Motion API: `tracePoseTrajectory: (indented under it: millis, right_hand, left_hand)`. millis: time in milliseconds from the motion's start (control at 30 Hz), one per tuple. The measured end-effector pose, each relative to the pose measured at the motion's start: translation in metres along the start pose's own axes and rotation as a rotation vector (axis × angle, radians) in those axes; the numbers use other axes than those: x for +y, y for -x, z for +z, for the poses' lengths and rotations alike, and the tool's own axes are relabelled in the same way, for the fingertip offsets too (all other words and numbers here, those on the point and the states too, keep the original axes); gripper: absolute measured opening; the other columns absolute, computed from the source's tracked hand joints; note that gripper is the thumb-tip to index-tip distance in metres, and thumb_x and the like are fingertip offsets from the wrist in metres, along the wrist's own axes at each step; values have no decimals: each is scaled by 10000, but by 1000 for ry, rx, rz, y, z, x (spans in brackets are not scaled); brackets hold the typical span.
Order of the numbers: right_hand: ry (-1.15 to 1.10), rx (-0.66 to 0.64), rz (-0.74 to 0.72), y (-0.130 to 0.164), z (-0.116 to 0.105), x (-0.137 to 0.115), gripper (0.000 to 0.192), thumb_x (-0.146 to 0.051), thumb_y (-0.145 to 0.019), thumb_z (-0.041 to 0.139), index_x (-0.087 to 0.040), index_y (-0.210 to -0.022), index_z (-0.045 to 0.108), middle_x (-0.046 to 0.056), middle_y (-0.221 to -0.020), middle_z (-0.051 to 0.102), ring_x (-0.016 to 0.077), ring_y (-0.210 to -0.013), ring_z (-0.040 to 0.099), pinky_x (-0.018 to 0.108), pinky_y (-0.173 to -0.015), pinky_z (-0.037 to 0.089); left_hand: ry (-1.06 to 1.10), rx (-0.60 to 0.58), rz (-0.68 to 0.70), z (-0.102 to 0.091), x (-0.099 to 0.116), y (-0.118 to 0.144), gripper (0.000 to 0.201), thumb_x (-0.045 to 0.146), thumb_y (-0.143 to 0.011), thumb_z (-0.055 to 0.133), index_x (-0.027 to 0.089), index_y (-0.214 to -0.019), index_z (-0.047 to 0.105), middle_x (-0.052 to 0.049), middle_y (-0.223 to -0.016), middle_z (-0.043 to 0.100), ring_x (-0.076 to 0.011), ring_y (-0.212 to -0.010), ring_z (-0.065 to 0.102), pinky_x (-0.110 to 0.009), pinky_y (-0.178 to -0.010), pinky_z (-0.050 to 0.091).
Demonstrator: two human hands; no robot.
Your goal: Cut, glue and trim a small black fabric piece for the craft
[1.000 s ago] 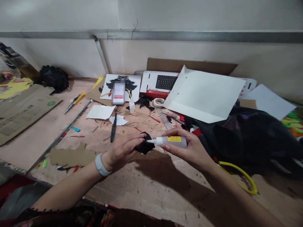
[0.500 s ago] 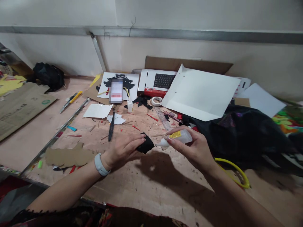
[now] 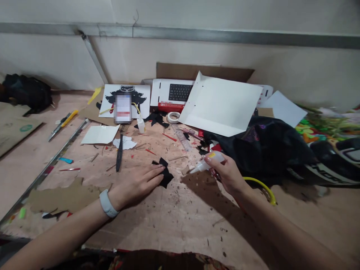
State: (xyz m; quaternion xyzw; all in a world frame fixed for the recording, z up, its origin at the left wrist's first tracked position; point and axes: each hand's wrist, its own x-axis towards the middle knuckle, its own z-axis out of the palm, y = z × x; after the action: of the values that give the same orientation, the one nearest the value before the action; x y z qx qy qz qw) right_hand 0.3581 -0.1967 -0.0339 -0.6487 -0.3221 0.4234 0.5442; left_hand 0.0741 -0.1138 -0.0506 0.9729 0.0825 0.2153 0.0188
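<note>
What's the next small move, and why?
Probably press the black piece down with the left hand: that hand lies over its edge, while the bottle in the right hand has its nozzle clear of the piece.

On the black item (image 3: 326, 159) at the right, white capitals (image 3: 326, 172) seem to read "NOR", the rest unclear; the squeeze bottle (image 3: 202, 164) has a yellow label (image 3: 212, 154), its print too small to read; the far keyboard box (image 3: 159, 90) bears illegible lettering on its red band (image 3: 170, 106); the left cardboard (image 3: 17, 135) shows a round green mark (image 3: 26, 128); the phone (image 3: 123, 108) screen is pixelated.
</note>
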Motion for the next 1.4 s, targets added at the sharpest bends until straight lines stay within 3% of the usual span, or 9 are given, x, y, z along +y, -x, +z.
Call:
tracePoseTrajectory:
  millis: [133, 267, 400, 533, 700, 833, 1067, 1233, 1400]
  right_hand:
    - [54, -5, -22, 1, -6, 7, 422, -538, -647, 783, -161, -740, 616, -47, -522, 492, 75, -436, 372, 207, -388, 272]
    - [181, 12, -137, 2, -2, 6, 376, -521, -702, 739, -168, -751, 620, -41, -546, 511, 91, -451, 400, 226, -413, 312]
    - [387, 3, -307, 6, 7, 4, 325, -482, -747, 708, -169, -729, 622, 0, -621, 581, 130, -542, 495, 252, -499, 393]
    - [485, -6, -396, 10, 13, 6, 305, -457, -776, 680, -183, -685, 580, -13, -574, 541, 126, -522, 470, 250, -487, 376]
    - [510, -26, -445, 9, 16, 9, 290, -440, -792, 673, -193, -683, 565, -21, -571, 531, 124, -514, 461, 252, -484, 371]
    - [537, -65, -485, 7, 16, 13, 273, -432, -825, 656, -193, -718, 578, -8, -620, 567, 132, -547, 499, 255, -514, 390]
    - [661, -162, -632, 3, 13, 14, 242, -387, -874, 612, -187, -739, 582, -1, -646, 580, 120, -561, 513, 241, -533, 385]
    - [737, -140, -717, -1, 16, 8, 314, -416, -886, 584, -188, -674, 542, -9, -602, 535, 111, -526, 473, 240, -516, 356]
    - [793, -174, -753, -3, 17, 9, 286, -406, -891, 558, -196, -697, 563, 7, -638, 585, 130, -559, 518, 249, -546, 371]
  left_hand:
    - [54, -20, -16, -9, 5, 8, 223, 203, -881, 583, 144, -1092, 628, -138, -1183, 684, -259, -1089, 646, -443, -954, 526]
    - [188, 6, -12, -23, 10, -1, 418, 453, -829, 647, 150, -1116, 626, -134, -1123, 701, -261, -1028, 658, -433, -933, 519]
    - [141, -54, -274, -18, 17, -31, 250, 335, -909, 570, 160, -1072, 639, -110, -1051, 689, -236, -972, 636, -387, -851, 521]
    - [142, -206, -421, 4, 26, -58, 274, 414, -892, 571, 160, -933, 664, -97, -935, 643, -242, -863, 607, -386, -754, 505]
    - [175, -194, -419, 30, 27, -71, 210, 355, -877, 587, 161, -913, 659, -88, -925, 615, -235, -852, 584, -368, -742, 483]
    - [212, -196, -445, 40, 24, -75, 146, 270, -851, 607, 168, -937, 668, -84, -929, 618, -239, -875, 586, -370, -767, 481]
    - [227, -208, -445, 43, 25, -79, 149, 223, -896, 551, 136, -910, 671, -99, -920, 644, -244, -880, 599, -383, -786, 489]
    - [226, -203, -436, 43, 26, -80, 142, 186, -886, 552, 127, -924, 676, -108, -913, 658, -252, -878, 606, -398, -785, 498]
    - [213, -169, -442, 47, 24, -79, 131, 142, -868, 551, 120, -838, 676, -113, -884, 664, -251, -851, 613, -392, -765, 504]
